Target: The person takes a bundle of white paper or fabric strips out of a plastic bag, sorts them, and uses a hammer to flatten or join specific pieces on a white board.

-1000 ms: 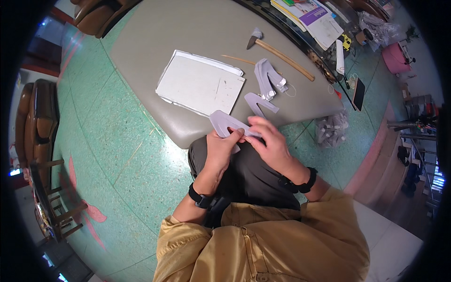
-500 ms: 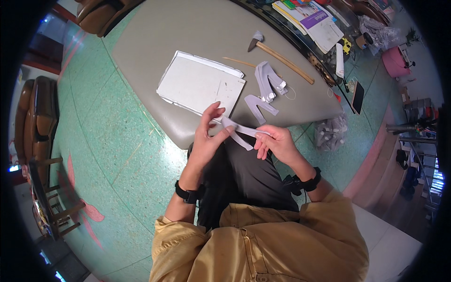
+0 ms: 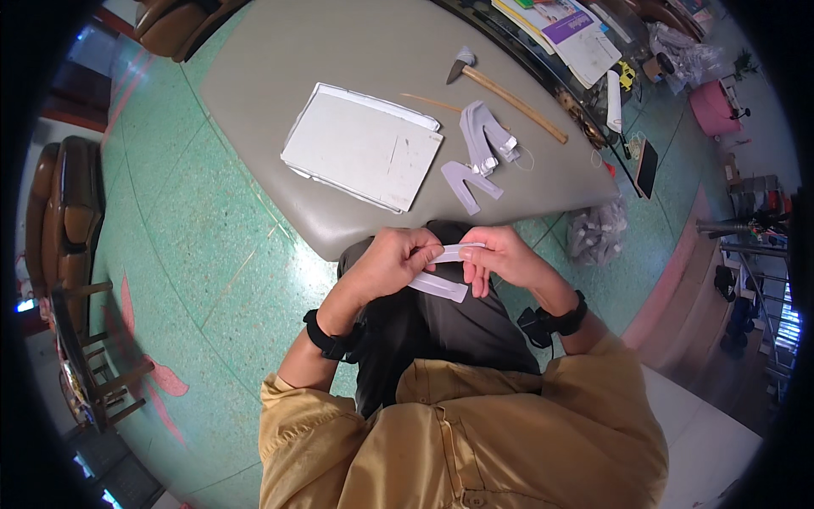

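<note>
Above my lap I hold a pale lilac V-shaped strip (image 3: 439, 287) of thin, bendy material. My left hand (image 3: 397, 257) is closed around its bend, and my right hand (image 3: 492, 257) pinches the upper leg between thumb and fingers. The lower leg hangs loose below. On the padded grey surface ahead lies one similar single V-shaped strip (image 3: 469, 187). Beside it is a bundle of such strips (image 3: 480, 140), with white ends. To the left rests a white rectangular board (image 3: 360, 148) with rough edges.
A wooden-handled hammer (image 3: 515, 103) and a thin stick (image 3: 430, 101) lie beyond the strips. Papers (image 3: 577, 42) and small items crowd the far right. A clear plastic bag (image 3: 596, 233) stands on the green floor to the right, and a brown sofa (image 3: 72, 229) is at far left.
My left hand has come down and right, its raised fingers now closed on the strip. The strip's upper leg is stretched straighter between my hands, and its lower leg has dropped.
</note>
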`<action>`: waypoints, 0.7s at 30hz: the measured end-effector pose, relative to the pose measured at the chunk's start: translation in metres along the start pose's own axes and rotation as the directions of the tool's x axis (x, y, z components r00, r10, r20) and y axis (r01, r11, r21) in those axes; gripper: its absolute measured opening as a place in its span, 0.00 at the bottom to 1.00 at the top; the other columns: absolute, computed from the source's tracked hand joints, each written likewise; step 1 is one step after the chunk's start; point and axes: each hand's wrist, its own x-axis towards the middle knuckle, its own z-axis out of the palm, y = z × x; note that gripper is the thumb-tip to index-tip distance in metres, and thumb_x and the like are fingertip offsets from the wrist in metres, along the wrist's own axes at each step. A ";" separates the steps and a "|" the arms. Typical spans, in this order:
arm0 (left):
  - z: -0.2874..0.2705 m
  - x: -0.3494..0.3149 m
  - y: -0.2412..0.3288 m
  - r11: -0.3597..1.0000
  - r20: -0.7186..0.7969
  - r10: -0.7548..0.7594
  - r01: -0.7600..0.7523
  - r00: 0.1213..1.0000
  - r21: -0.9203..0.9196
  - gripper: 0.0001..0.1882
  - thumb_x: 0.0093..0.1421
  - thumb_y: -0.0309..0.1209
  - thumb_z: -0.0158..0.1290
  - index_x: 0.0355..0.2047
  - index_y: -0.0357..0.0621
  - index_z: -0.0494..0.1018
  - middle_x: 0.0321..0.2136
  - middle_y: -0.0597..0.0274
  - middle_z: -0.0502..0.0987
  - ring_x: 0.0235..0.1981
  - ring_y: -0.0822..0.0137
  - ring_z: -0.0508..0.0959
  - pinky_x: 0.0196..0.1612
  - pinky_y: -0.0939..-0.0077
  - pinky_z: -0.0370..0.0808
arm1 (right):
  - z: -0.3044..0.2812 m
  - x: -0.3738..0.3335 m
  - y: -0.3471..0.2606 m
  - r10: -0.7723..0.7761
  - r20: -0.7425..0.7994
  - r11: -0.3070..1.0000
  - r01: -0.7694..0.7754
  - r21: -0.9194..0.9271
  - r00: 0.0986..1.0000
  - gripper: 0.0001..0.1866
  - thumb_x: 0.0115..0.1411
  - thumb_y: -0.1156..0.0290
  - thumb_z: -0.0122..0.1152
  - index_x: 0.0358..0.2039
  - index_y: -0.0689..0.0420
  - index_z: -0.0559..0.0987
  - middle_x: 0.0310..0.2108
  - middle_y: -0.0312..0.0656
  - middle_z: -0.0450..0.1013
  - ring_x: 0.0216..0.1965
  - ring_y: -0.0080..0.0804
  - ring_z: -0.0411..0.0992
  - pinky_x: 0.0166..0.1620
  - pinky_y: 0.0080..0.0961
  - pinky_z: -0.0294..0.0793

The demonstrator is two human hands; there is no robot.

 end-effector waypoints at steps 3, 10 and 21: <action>0.003 -0.001 -0.002 0.999 -0.021 -0.015 0.015 1.000 0.032 0.07 0.59 0.28 0.50 0.30 0.35 0.74 0.17 0.64 0.73 0.21 0.78 0.71 0.25 0.81 0.68 | 0.005 0.002 0.004 -0.004 -0.029 0.999 0.005 0.041 1.000 0.09 0.62 0.73 0.47 0.35 0.67 0.70 0.19 0.43 0.71 0.16 0.28 0.72 0.17 0.20 0.72; -0.009 0.006 -0.022 0.999 -0.066 -0.005 0.009 0.998 0.052 0.10 0.55 0.30 0.55 0.24 0.36 0.72 0.13 0.64 0.67 0.18 0.77 0.63 0.22 0.77 0.64 | 0.004 0.018 0.016 0.056 -0.140 0.996 -0.045 0.081 0.989 0.08 0.61 0.71 0.48 0.30 0.64 0.71 0.17 0.41 0.69 0.12 0.25 0.69 0.13 0.18 0.68; -0.081 0.077 -0.090 0.899 -0.441 0.024 0.174 0.897 0.402 0.07 0.54 0.30 0.54 0.31 0.39 0.74 0.23 0.61 0.75 0.24 0.70 0.72 0.31 0.76 0.68 | -0.023 0.168 0.001 -0.057 -0.365 0.907 -0.105 -0.407 0.929 0.11 0.57 0.67 0.52 0.26 0.64 0.72 0.15 0.40 0.69 0.11 0.24 0.68 0.13 0.21 0.67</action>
